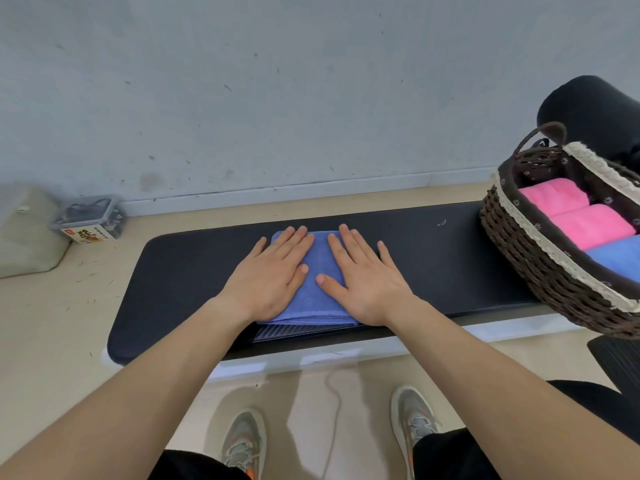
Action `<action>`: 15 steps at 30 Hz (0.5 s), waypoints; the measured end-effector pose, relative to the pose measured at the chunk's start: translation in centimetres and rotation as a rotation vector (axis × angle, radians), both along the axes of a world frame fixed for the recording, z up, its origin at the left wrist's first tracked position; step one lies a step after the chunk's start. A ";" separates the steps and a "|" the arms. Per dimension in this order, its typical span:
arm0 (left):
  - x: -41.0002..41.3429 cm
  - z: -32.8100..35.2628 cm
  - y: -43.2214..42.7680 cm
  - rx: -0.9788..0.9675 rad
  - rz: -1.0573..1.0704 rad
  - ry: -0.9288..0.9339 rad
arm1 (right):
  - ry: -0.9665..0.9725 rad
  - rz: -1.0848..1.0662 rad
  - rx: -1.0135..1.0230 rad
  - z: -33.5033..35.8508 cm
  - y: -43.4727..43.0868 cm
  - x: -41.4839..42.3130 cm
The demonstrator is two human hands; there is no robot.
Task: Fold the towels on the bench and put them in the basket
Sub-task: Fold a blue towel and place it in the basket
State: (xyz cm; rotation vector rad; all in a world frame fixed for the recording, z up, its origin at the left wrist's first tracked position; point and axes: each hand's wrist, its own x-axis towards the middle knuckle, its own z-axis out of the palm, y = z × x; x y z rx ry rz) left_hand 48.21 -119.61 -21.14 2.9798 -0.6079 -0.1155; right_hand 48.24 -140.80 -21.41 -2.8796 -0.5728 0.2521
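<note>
A folded blue towel (317, 299) lies in the middle of the black padded bench (180, 271), near its front edge. My left hand (273, 275) presses flat on the towel's left half with straight, spread fingers. Flat on the right half lies my right hand (363, 275), its fingers likewise straight. At the bench's right end stands a dark wicker basket (526, 258) with a lace-trimmed lining. Inside it lie two rolled pink towels (571, 213) and one blue towel (616, 258), partly cut off by the frame edge.
A wall runs behind the bench. On the floor at the left sit a small clear plastic box (88, 218) and a pale bag (27, 230). A black cylindrical object (595, 112) stands behind the basket. My feet in grey shoes (242, 441) stand in front of the bench.
</note>
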 end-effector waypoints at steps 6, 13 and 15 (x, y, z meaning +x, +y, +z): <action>-0.3 0.9 -0.4 -0.216 0.059 0.077 | 0.035 -0.006 0.036 0.3 0.2 0.1; -0.7 2.7 -0.8 -0.301 0.628 0.013 | -0.114 0.003 0.103 2.5 1.1 1.7; -0.4 3.2 -0.4 -0.276 0.644 0.186 | -0.080 -0.011 0.105 3.0 1.2 2.6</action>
